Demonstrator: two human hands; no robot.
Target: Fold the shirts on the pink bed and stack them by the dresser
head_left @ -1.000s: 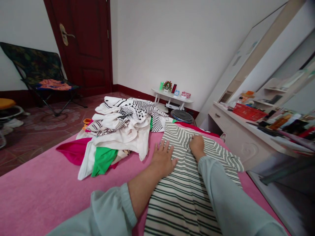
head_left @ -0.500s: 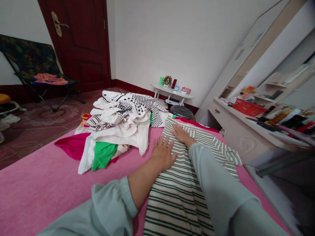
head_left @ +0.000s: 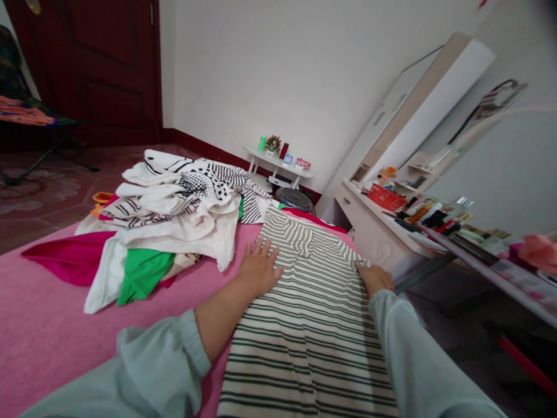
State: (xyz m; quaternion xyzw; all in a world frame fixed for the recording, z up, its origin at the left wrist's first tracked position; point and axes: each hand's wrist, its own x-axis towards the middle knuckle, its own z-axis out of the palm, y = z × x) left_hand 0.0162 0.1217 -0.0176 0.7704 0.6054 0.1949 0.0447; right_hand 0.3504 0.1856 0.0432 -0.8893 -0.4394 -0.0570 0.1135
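A cream garment with dark green stripes (head_left: 304, 313) lies spread on the pink bed (head_left: 52, 337) in front of me. My left hand (head_left: 257, 268) rests flat on its left edge, fingers spread. At the garment's right edge sits my right hand (head_left: 375, 278), its fingers curled and pinching the striped cloth. Both my arms wear pale grey-green sleeves.
A heap of white, black-patterned, green and magenta clothes (head_left: 174, 215) lies to the left on the bed. A white dressing table (head_left: 383, 232) with a red basket (head_left: 386, 198) and bottles stands to the right. A small white side table (head_left: 278, 165) stands by the far wall, a dark red door (head_left: 100, 64) at the left.
My right hand slid from the garment's upper middle to its right edge and closed on the cloth. The left hand stayed flat. My head turned right.
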